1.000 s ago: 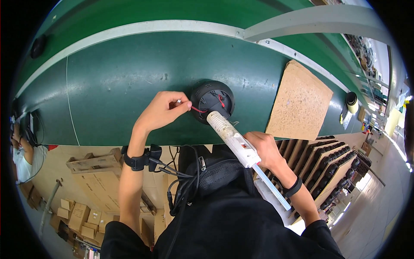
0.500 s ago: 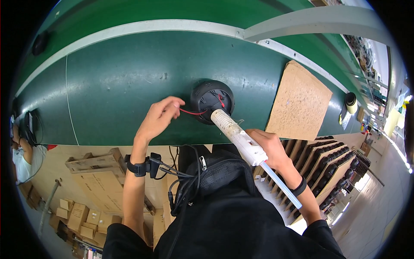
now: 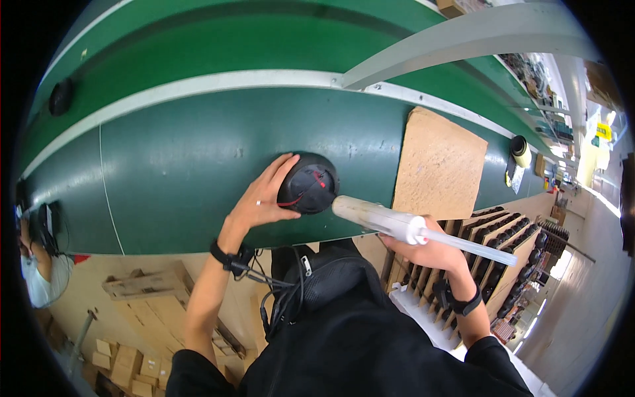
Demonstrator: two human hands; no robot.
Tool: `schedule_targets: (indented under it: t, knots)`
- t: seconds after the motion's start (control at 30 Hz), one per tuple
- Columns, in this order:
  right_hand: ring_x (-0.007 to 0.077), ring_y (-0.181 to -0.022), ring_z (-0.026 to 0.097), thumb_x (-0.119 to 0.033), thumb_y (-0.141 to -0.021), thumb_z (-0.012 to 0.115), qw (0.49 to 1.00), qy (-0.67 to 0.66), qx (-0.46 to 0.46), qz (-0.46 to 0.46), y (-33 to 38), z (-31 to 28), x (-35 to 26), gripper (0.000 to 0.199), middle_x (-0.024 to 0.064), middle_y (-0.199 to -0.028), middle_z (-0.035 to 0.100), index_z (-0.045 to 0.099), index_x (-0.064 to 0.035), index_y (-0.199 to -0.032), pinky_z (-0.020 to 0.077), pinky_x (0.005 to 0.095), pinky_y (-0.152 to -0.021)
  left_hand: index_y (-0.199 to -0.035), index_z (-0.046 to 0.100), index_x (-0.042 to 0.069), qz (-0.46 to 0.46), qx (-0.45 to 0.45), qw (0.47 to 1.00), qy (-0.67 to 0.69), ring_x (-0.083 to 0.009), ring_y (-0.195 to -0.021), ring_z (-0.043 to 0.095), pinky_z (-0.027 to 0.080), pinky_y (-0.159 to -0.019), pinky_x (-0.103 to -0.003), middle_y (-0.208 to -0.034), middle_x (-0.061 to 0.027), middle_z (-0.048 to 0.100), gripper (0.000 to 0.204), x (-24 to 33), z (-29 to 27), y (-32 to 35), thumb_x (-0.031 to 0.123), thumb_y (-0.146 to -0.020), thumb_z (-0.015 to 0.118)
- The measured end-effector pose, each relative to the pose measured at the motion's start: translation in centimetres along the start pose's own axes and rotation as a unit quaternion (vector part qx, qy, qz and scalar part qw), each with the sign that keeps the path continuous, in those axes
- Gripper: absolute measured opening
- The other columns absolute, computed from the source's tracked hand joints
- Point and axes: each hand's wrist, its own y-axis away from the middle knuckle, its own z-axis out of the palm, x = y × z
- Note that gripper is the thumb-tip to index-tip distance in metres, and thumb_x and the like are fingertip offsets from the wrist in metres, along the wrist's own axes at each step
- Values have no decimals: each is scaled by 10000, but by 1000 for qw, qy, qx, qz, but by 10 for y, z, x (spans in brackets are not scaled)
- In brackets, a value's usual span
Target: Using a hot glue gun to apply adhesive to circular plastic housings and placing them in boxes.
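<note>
A round black part [image 3: 309, 185] with red wires lies on the green conveyor belt [image 3: 185, 152] near its front edge. My left hand [image 3: 263, 198] rests on the part's left side, fingers spread along its rim. My right hand [image 3: 430, 248] holds a white tube-shaped dispenser [image 3: 380, 220] with a long clear rod sticking out to the right. The tube's tip sits just right of the black part, close to its edge.
A brown board [image 3: 440, 162] lies on the belt to the right, with a dark roll [image 3: 520, 149] beyond it. Wooden racks [image 3: 509, 245] of dark parts stand at the lower right. Another person [image 3: 36, 264] is at the far left. Cardboard pieces [image 3: 119, 370] litter the floor.
My left hand moved from pinching the red wire to resting flat against the part's left side. The dispenser swung from steeply angled over the part to nearly level at its right.
</note>
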Motion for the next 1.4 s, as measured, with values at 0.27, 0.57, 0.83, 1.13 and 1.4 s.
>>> schedule_targets:
  t: [0.27, 0.57, 0.83, 1.13, 1.4]
  knots:
    - [357, -863, 636, -182, -784, 704, 901, 18, 411, 139, -15, 25, 187, 305, 202, -925, 651, 644, -13, -1030, 506, 426, -753, -1478, 257, 22, -125, 180, 975, 34, -362, -1355, 375, 321, -1136, -405, -1462, -212, 344, 1229, -21, -4, 66, 78, -444, 920]
    - [428, -1132, 493, -33, -690, 628, 846, 76, 499, 170, -89, 42, 292, 591, 263, -1234, 502, 488, 8, -1263, 406, 513, -986, -1501, 190, 10, -63, 225, 972, 24, -313, -1342, 361, 247, -1155, -444, -1441, -179, 342, 1129, -42, 1, 85, 27, -527, 760]
    - [393, -1190, 507, -110, -804, 581, 832, -177, 525, 26, 112, 136, 349, 366, 222, -1229, 536, 575, -24, -1160, 426, 450, -1020, -1419, 305, -95, 17, 250, 928, -276, -392, -1272, 428, 334, -1115, -457, -1390, -305, 400, 1064, 27, 80, 93, 254, -625, 921]
    - [297, -985, 651, -112, -837, 577, 702, -332, 610, 158, 356, 310, 497, 262, 145, -1027, 673, 650, -55, -1082, 519, 376, -866, -1467, 323, 1, -80, -30, 992, -96, -365, -1319, 421, 333, -1124, -461, -1436, -239, 412, 1128, 88, 225, 61, 351, -583, 929]
    - [308, -866, 647, -69, -842, 568, 587, -222, 749, 213, 549, 260, 571, 173, 158, -924, 660, 653, -31, -987, 516, 393, -778, -1453, 262, -6, 223, -313, 920, -79, -300, -1286, 440, 368, -1096, -438, -1382, -183, 423, 1153, 369, 492, -138, 210, -530, 919]
